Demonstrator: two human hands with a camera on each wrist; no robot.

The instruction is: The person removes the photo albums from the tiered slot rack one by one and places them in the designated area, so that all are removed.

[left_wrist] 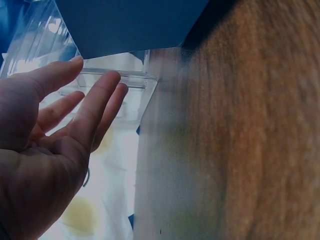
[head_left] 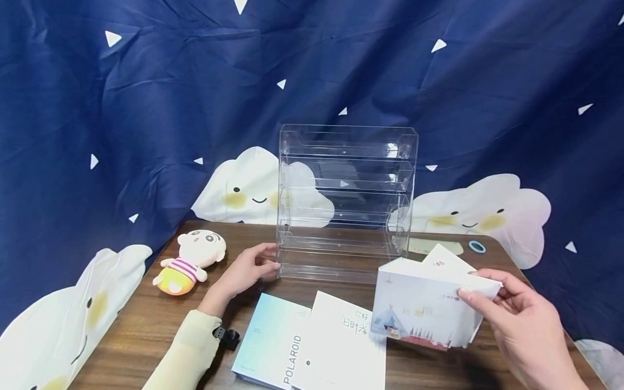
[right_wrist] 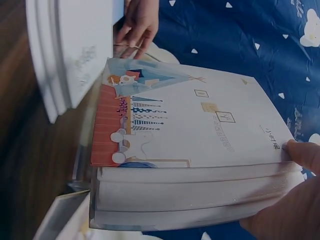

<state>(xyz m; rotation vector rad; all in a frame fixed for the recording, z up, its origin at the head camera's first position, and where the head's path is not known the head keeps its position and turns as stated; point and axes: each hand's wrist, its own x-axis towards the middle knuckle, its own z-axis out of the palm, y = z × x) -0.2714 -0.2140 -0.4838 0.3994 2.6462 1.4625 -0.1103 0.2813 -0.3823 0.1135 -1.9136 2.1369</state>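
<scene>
My right hand (head_left: 528, 319) grips a thick white book (head_left: 424, 309) by its right end, thumb on the front cover. A blue tent and a red strip decorate that cover; its page edges (right_wrist: 195, 195) face the right wrist camera. Behind it, the corner of another white item (head_left: 443, 260) sticks out at an angle. My left hand (head_left: 251, 268) touches the lower left side of a clear plastic rack (head_left: 341, 273) with several tiers. The left wrist view shows this hand's fingers (left_wrist: 92, 107) extended and spread at the rack's edge.
In front of the rack lie a pale blue book marked POLAROID (head_left: 273, 341) and an overlapping white book (head_left: 341, 346). A striped-shirt doll (head_left: 182, 265) lies at left. Behind my right hand are a blue ring (head_left: 476, 247) and a pale flat piece (head_left: 450, 247). A blue curtain (head_left: 195, 70) hangs behind.
</scene>
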